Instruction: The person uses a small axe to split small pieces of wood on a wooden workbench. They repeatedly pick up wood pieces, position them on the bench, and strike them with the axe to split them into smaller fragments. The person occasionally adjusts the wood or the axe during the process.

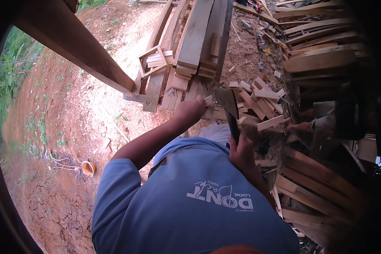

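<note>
My left hand (191, 111) is closed around a short, pale wood piece (209, 100) whose rough end sticks out past the fingers. In my right hand (242, 153) is a machete (226, 100), its dark handle gripped low and its broad, brownish blade pointing away from me. The blade stands just right of the wood piece; whether they touch, I cannot tell. Beyond my hands, long planks (194, 44) lie side by side, with short blocks (183, 78) stacked at their near ends. A small wooden frame (152, 61) rests on the planks at the left.
Loose wood offcuts (262, 99) are heaped to the right of the blade. Curved boards (319, 63) line the far right, and more long boards (313, 186) lie at the near right. A thick wooden post (78, 46) slants in from the upper left. An orange-rimmed container (88, 168) sits on the dirt.
</note>
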A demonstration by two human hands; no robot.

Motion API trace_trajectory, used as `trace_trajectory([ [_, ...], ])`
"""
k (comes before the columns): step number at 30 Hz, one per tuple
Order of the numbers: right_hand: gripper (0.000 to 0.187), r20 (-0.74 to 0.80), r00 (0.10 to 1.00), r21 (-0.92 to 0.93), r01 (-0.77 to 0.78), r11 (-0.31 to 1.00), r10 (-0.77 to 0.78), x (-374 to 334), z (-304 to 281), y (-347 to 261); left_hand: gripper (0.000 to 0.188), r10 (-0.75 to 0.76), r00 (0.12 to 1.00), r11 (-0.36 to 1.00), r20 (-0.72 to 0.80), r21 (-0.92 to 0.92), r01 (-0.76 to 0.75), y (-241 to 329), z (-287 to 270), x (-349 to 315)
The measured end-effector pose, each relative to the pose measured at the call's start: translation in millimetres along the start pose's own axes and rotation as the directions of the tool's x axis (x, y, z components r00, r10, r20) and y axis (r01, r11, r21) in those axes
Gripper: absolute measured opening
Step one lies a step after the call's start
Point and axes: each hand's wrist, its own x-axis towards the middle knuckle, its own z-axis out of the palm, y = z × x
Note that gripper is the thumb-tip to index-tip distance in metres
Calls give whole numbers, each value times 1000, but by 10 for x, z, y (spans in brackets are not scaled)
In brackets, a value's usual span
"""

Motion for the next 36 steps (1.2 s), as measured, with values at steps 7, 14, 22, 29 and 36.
trace_trajectory([
  [7,28,167,984,-217,-27,976,64,56,145,333,43,3,1000,999,-11,43,-3,-52,97,1],
  [14,28,-10,999,-18,31,999,-31,74,-146,-256,37,23,1000,1000,-11,20,-23,-26,-32,-15],
  [22,30,187,968,-251,-119,961,169,76,217,258,44,81,991,994,-107,77,-73,-63,119,-12],
  [29,32,47,999,-30,30,999,-28,66,-57,-235,44,73,993,995,-96,75,-66,-112,130,16],
  [36,27,150,984,-231,-57,971,94,3,198,266,45,62,997,996,-49,63,-59,-83,120,-10],
])
